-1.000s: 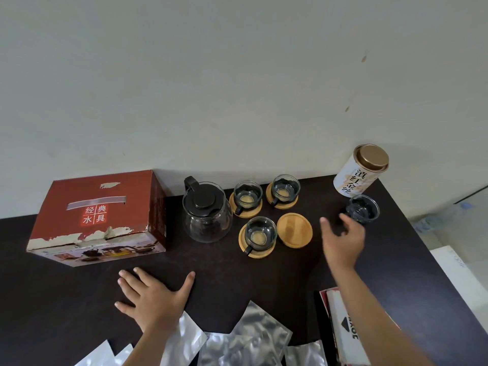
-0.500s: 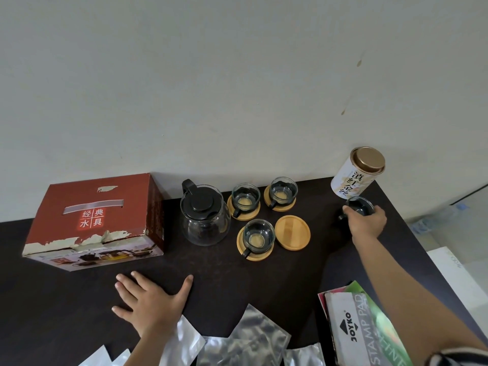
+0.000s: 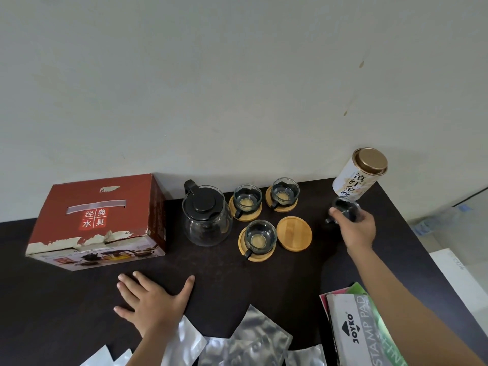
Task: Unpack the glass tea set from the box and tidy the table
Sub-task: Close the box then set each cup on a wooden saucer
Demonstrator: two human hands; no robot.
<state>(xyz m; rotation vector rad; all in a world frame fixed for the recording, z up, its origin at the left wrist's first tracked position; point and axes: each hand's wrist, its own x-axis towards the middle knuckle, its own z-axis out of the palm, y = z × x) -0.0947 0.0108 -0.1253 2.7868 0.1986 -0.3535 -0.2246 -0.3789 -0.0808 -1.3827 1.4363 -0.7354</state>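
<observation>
The red tea set box (image 3: 97, 220) stands shut at the left of the dark table (image 3: 237, 281). A glass teapot (image 3: 206, 216) with a black lid sits beside it. Three glass cups (image 3: 260, 235) rest on bamboo coasters, and one bare bamboo coaster (image 3: 294, 233) lies to their right. My right hand (image 3: 356, 229) grips a fourth glass cup (image 3: 346, 207) near the table's back right, in front of the tea tin. My left hand (image 3: 153, 299) lies flat on the table with its fingers spread, holding nothing.
A white tea tin (image 3: 359, 175) with a gold lid stands at the back right corner. Several silver foil pouches (image 3: 248, 344) lie along the near edge. A stamp pad box (image 3: 356, 331) sits at the near right. The wall runs behind the table.
My right hand reached from the table's middle to the glass cup by the tin and closed on it; the cup now sits tilted in my grip. My left hand stayed flat.
</observation>
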